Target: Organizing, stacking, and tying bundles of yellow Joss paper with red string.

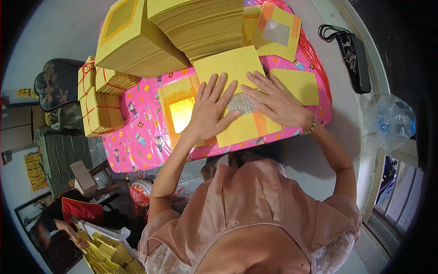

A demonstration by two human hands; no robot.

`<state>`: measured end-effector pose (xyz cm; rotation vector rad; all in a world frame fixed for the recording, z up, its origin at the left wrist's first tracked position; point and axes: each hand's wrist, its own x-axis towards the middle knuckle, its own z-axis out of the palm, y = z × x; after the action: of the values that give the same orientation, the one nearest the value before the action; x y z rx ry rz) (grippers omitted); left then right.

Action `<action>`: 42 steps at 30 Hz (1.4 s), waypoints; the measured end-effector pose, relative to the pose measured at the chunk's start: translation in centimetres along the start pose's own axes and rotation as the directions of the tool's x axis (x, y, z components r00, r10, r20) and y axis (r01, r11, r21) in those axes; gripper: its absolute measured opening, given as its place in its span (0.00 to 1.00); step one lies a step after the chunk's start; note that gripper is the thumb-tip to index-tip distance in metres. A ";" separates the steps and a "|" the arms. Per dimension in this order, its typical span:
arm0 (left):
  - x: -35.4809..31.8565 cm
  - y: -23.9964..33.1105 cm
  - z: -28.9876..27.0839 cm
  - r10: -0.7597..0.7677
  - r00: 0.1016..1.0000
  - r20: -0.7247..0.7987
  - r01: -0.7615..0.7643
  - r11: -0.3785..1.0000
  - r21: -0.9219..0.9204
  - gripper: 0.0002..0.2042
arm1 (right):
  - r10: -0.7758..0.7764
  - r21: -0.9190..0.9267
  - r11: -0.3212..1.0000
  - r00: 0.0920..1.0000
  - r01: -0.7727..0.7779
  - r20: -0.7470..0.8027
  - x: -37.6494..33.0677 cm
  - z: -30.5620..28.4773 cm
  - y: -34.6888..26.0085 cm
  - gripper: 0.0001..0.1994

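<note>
We look down on a small table covered with a bright pink patterned cloth (137, 137), set on a pale floor with clutter along the left edge of the room.

Nearest to us, both forearms reach up from a pink blouse onto the cloth. Our left hand (211, 112) lies flat with fingers spread, pressing down on a yellow paper sheet (246, 128) at the table's near edge. Our right hand (276, 102), a beaded bracelet at its wrist, also lies open and flat on the same sheet, its fingertips touching a silver foil square (242, 104) in the sheet's middle. Neither hand grips anything; both press and smooth.

Just left of the left hand lies another sheet with a gold foil square (181, 113). A plain yellow sheet (301, 86) lies beside the right hand.

Farther back stand tall stacks of yellow paper (200, 25), with tied bundles (98, 105) at the left edge and a sheet with orange bands and a silver patch (276, 32) at the right.

We judge the step in hand to be flattening the top sheet in place. The next move would seem to call for one hand holding the sheet down while the other lifts away.
</note>
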<state>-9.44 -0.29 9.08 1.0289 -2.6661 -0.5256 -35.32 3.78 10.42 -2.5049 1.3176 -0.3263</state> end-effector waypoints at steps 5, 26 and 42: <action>0.4 0.0 -0.7 0.019 0.998 -0.058 -0.019 1.000 0.005 0.34 | 0.016 -0.155 0.987 0.983 -0.046 -0.185 1.0 -0.7 1.4 0.22; 5.7 5.1 -0.4 0.298 0.871 -0.391 -0.091 0.879 0.467 0.26 | 0.635 0.960 0.189 0.771 -0.208 0.042 -2.0 -3.8 2.0 0.22; 2.4 5.4 1.4 0.200 0.918 -0.341 -0.194 0.980 0.053 0.25 | 0.806 0.907 0.324 0.581 -0.269 -0.116 -13.8 4.7 11.6 0.18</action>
<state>-14.89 2.16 10.22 0.7606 -2.4247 -0.2517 -50.27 9.67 1.03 -1.0004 1.6180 -1.2504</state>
